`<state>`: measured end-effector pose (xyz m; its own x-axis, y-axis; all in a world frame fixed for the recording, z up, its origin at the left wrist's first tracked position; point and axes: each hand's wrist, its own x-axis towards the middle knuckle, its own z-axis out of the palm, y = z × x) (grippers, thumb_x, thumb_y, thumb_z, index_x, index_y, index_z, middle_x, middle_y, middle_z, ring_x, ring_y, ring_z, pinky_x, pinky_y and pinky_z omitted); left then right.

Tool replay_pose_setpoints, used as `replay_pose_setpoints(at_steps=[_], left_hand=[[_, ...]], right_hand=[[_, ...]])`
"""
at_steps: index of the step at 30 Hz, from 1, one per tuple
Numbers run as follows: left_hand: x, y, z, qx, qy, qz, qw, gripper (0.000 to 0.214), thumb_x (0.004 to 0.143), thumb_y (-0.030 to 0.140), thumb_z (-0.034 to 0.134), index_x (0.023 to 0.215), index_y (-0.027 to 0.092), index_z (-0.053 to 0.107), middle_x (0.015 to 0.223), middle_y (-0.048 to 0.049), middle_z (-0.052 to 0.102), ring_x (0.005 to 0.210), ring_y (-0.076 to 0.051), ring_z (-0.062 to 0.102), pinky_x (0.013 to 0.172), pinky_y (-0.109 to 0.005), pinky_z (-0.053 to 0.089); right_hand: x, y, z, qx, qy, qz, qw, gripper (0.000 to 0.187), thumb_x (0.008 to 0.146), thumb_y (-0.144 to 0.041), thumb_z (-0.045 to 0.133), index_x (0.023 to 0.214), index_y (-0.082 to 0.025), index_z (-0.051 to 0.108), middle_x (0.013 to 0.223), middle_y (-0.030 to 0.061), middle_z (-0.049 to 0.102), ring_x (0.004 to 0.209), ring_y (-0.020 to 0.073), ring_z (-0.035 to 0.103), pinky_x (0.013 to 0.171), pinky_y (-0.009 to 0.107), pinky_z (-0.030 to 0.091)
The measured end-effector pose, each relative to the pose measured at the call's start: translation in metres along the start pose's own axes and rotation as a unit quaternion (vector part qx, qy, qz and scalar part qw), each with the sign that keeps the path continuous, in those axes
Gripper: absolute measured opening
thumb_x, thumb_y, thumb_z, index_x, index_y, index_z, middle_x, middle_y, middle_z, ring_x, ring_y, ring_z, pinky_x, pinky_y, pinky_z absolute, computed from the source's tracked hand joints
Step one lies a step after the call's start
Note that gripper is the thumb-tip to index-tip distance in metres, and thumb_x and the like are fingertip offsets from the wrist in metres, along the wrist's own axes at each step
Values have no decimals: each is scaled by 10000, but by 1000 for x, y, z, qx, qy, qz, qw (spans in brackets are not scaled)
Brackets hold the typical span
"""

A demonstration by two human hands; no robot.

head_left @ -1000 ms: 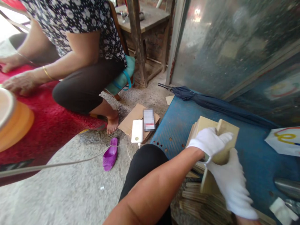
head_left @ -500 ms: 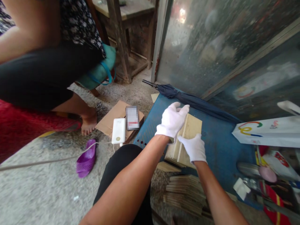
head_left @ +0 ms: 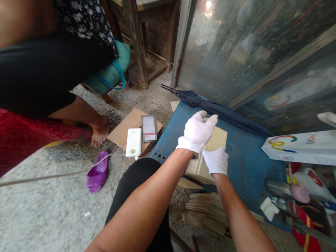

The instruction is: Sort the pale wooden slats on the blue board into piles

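My left hand (head_left: 198, 131), in a white glove, is bent over the far left side of a stack of thin wooden boards (head_left: 219, 137). Its thumb and a finger show with a gap between them; the other fingers are hidden. Nearer to me, my right hand (head_left: 216, 161), also gloved in white, spans the boards, thumb at the left and fingers curled over the right side. Both hands are closed on the boards. The stack lies on a low blue table (head_left: 241, 164), its left edges fanned out slightly. Below the table, more boards (head_left: 203, 211) are piled.
A folded umbrella (head_left: 217, 111) lies along the table's far edge. At the right are a white paper bag (head_left: 304, 147) and small clutter. A power bank (head_left: 133, 142) and phone (head_left: 149, 127) sit on cardboard (head_left: 122, 129). A purple slipper (head_left: 97, 173) and a seated person (head_left: 49, 66) are left.
My right hand has shifted slightly left and up, closer to my left hand. My left hand has moved a little right over the stack. The view has tilted slightly.
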<state>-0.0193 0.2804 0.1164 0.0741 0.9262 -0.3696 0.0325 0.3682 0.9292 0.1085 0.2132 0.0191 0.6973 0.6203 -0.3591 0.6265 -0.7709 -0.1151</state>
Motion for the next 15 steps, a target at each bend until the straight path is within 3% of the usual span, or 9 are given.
replay_pose_setpoints(at_steps=[6, 15], left_hand=[[-9, 6, 1, 25, -17, -17, 999, 582, 969, 377, 674, 1445, 57, 574, 1261, -164, 751, 1227, -248, 689, 1039, -297, 510], [-7, -12, 8, 2, -16, -15, 1000, 629, 921, 428, 705, 1435, 82, 593, 1254, -174, 753, 1242, -308, 682, 1121, -415, 503]], right_hand=[[-2, 8, 6, -23, 19, -33, 999, 956, 753, -661, 714, 1409, -24, 433, 1246, 331, 582, 1135, 449, 665, 926, 503, 558], [-3, 22, 21, -5, 33, -80, 996, 885, 830, -656, 526, 1411, 6, 446, 1256, 383, 529, 1185, 541, 580, 873, 596, 538]])
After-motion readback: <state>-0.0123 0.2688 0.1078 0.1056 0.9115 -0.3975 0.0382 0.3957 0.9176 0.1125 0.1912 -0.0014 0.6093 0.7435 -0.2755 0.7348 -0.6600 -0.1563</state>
